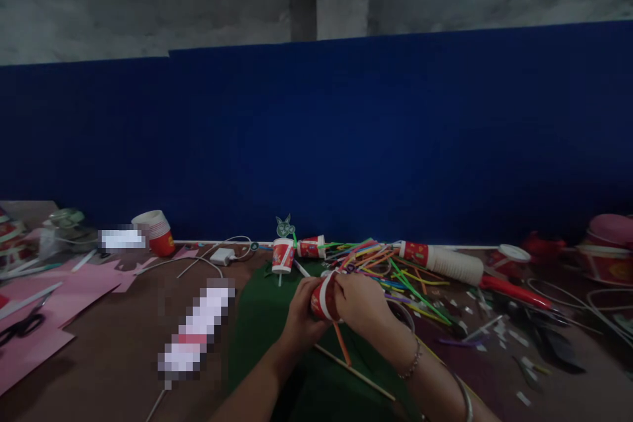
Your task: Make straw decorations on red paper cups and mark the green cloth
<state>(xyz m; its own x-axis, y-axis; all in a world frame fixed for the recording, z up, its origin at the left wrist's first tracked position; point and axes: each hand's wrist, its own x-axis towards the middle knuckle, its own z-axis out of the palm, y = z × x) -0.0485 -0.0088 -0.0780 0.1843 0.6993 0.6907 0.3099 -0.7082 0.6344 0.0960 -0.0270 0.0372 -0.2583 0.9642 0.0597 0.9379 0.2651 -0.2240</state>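
Note:
Over a green mat (257, 356), my left hand (299, 313) grips a red paper cup (321, 303) with a white rim, tilted on its side. My right hand (363, 303) is bent closed at the cup's mouth; whatever its fingertips pinch is hidden. An orange pipe cleaner or strip (342, 344) shows just below the cup. A thin wooden stick (359, 372) lies across the mat under my wrists. Behind my hands stands a small red-and-white cup (282, 256) with a cut-out animal face (285, 227) above it. Another such cup (310, 248) lies on its side.
Colourful pipe cleaners (380, 260) are heaped behind my right hand. A long stack of paper cups (452, 264) lies to their right, near white scraps (502, 330). Pink paper (74, 297), black scissors (22, 328), upright stacked cups (161, 234) and a white charger (222, 255) are on the left.

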